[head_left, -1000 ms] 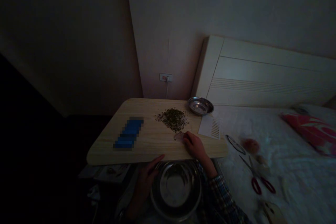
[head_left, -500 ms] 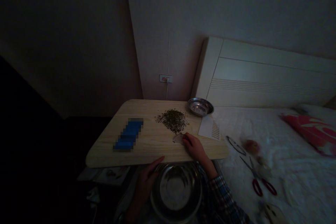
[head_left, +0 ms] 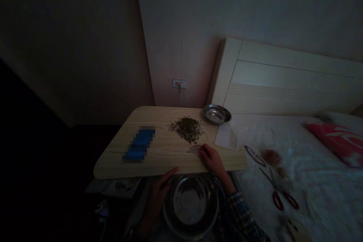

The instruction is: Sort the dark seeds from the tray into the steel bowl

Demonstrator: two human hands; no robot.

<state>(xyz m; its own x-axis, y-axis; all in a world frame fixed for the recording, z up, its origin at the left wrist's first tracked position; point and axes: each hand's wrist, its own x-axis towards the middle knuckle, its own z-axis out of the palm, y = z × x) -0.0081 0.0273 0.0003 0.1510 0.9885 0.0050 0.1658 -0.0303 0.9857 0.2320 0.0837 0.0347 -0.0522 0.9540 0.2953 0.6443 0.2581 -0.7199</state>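
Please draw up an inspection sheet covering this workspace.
Surface: light wood-grain tabletop, small dark bits strewn around the heap.
Job's things: loose green-brown heap; shallow steel bowl at the far right corner; white slotted card beside it; round steel bowl below the near edge.
Clutter: blue shape, too pixelated to identify; red-handled scissors, blades parted, on the white bed.
Hands: right hand pinches a clear, thin piece; left hand has a fingertip on the near edge.
Cables: white cord hangs from the white wall outlet.
Surroundings: dim room.
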